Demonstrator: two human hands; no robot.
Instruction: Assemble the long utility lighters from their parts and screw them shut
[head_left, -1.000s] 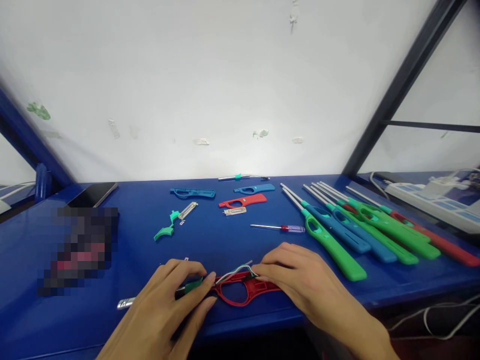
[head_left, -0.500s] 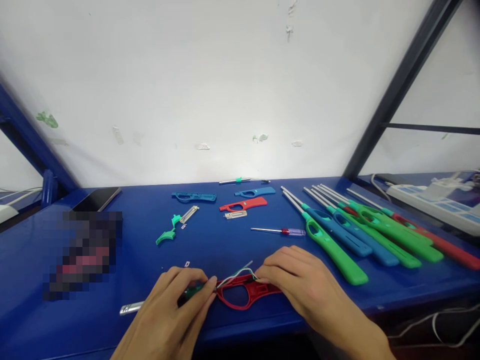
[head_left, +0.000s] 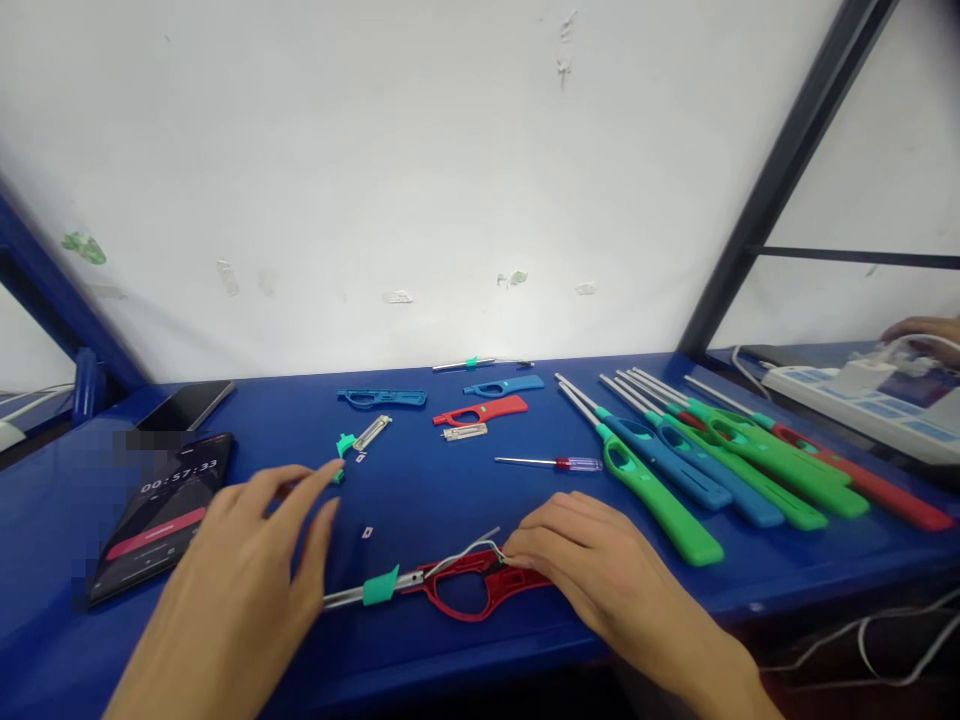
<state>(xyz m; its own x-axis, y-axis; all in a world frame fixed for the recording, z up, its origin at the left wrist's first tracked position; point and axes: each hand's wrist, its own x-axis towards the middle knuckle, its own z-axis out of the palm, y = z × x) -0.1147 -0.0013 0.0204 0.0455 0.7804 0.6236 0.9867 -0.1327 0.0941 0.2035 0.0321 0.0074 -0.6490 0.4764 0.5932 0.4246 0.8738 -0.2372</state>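
Observation:
In front of me lies a red lighter shell half (head_left: pixel 459 612), its inside facing up. A metal tube (head_left: pixel 343 599) with a green collar (head_left: pixel 381 585) is joined at its left end, and a thin white wire (head_left: pixel 469 549) loops above its trigger opening. My right hand (head_left: pixel 592 560) pinches the shell's handle part and the wire's end, partly covering them. My left hand (head_left: pixel 255 560) is off the lighter, thumb and index finger apart. Its index fingertip is at the small green plastic parts (head_left: pixel 345 444), partly hiding one of them; contact is unclear.
Blue (head_left: pixel 386 398) and red (head_left: pixel 491 408) shell parts, a silver tank (head_left: pixel 465 432) and a screwdriver (head_left: pixel 577 464) lie behind. Several assembled lighters (head_left: pixel 664 495) fill the right. Phones (head_left: pixel 169 510) lie left. Another person's hand (head_left: pixel 926 330) is by a power strip (head_left: pixel 862 405).
My left hand has let go of the tube area and moved left and up to the green parts, exposing the green collar. My right hand stays on the red shell.

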